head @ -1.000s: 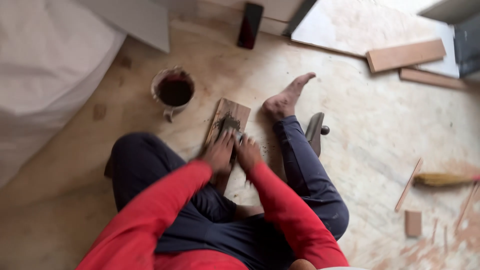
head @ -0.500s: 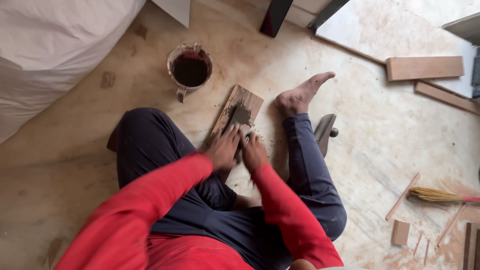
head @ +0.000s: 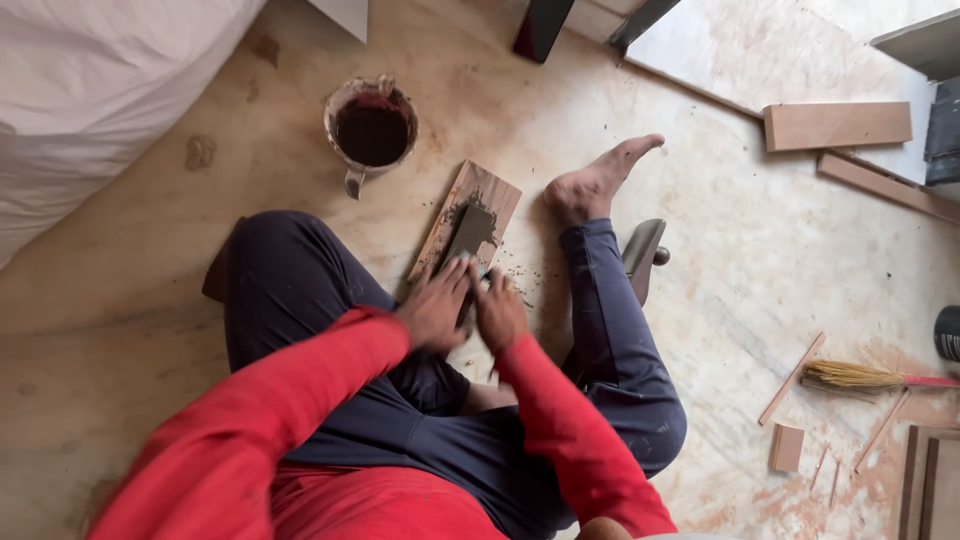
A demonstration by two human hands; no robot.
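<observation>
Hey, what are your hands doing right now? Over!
Left hand and right hand both pressing a dark flat block on a wooden board. Cup of dark liquid close by. Nothing blocking.

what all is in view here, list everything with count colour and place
wooden board: 1, brown, on the floor between the legs, smeared with dark grit
flat grey block: 1, grey, lying on the board under both hands
cup: 1, stained, holding dark reddish liquid, beyond the board
white cloth: 1, white, upper left
wood planks: 2, light brown, upper right
small broom: 1, straw with a red handle, right
small wood block: 1, tan, lower right
thin wood strips: several, tan, beside the broom
floor: pale, dusty
bare foot: 1, right of the board
left hand: red sleeve, fingers pressing on the block
right hand: red sleeve, on the block's near end
</observation>
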